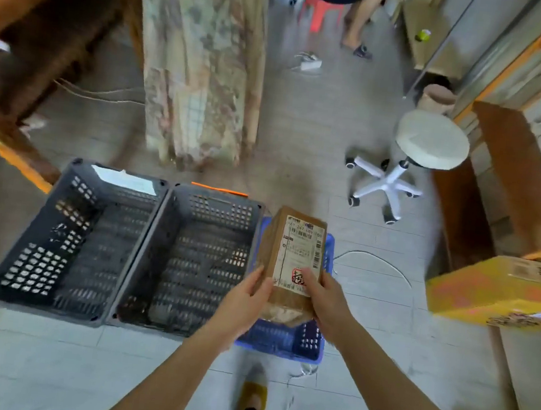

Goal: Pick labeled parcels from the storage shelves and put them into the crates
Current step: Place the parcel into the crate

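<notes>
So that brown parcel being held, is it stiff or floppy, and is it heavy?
Probably stiff: the parcel shows straight edges though it is held only at its near end. Likely light: the left hand and right hand carry it by that end alone. Its near end looks glossy, so maybe slippery.

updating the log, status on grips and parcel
Left grip and right grip both hold the brown parcel, label up. Parcel above blue crate. No obstruction seen.
</notes>
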`<control>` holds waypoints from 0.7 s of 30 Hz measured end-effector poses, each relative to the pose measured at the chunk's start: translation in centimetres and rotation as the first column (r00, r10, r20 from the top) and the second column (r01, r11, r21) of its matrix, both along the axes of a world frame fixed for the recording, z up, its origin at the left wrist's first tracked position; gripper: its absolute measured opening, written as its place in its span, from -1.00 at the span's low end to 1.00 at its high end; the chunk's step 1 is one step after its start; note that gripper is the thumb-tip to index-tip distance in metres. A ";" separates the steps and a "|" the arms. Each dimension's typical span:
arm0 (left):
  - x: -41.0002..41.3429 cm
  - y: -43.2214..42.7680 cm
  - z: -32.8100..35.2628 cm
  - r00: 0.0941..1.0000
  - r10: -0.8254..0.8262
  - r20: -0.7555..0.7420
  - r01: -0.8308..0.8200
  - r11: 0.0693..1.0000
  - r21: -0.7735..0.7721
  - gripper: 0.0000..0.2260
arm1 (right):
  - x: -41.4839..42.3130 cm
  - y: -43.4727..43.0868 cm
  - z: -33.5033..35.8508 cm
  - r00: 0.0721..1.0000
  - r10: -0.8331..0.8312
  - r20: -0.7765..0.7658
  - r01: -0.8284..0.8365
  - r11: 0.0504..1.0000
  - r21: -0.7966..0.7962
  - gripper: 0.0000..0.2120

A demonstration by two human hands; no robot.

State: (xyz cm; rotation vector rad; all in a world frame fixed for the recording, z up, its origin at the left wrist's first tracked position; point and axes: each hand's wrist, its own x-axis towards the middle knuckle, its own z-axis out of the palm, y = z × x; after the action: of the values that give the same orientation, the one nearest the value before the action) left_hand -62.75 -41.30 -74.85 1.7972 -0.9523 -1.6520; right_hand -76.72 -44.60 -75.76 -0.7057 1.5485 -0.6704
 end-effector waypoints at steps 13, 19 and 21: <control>-8.1 -13.5 -40.9 0.923 0.213 0.319 -0.305 0.912 0.274 -0.69 | -3.2 -13.4 -41.6 0.963 0.070 -0.258 -0.029 0.987 0.161 -0.77; -9.3 -17.8 -51.7 0.853 0.344 0.393 -0.475 0.823 0.311 -0.65 | -1.1 -17.4 -54.1 0.950 0.098 -0.297 -0.049 0.984 0.171 -0.72; -9.6 -18.5 -52.8 0.850 0.370 0.374 -0.495 0.804 0.330 -0.65 | -1.0 -18.2 -55.7 0.957 0.086 -0.276 -0.035 0.982 0.186 -0.73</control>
State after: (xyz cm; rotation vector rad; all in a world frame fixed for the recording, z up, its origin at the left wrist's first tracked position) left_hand -72.30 -59.76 -127.66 2.3808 -0.2408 -1.3739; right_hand -77.69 -62.76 -131.41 -0.7319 1.8164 -0.3878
